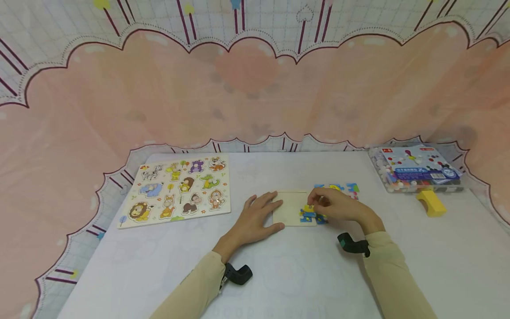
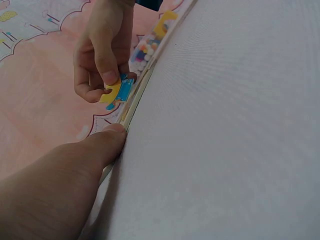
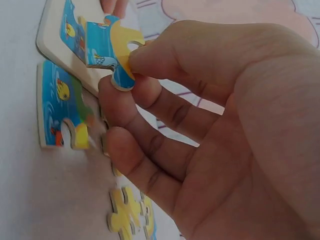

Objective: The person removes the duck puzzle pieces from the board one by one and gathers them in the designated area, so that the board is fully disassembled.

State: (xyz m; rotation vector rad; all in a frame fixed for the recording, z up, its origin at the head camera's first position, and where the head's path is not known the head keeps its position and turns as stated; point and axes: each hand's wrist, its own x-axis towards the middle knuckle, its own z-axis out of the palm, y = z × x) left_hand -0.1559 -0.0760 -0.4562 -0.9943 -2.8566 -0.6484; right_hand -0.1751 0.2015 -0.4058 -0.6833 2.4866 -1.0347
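My right hand (image 1: 336, 206) pinches a blue and yellow jigsaw piece (image 3: 102, 42) between thumb and fingertips, held over the right side of a shallow wooden puzzle tray (image 1: 288, 206). Another blue piece with a small duck (image 3: 70, 30) lies in the tray by its edge. My left hand (image 1: 256, 217) rests at the tray's left side with fingers spread, its thumb (image 2: 112, 140) along the edge. Just outside the tray, a loose blue piece with a yellow duck (image 3: 60, 92) lies on the table. Several more pieces (image 1: 353, 189) lie behind the right hand, partly hidden by it.
To the left lies a wooden board with cartoon animals (image 1: 228, 190). At the back right stands a clear plastic box (image 1: 392, 188) of colourful parts, topped by a printed blue sheet (image 1: 422, 161). A yellow arched block (image 1: 432, 204) sits in front of it.
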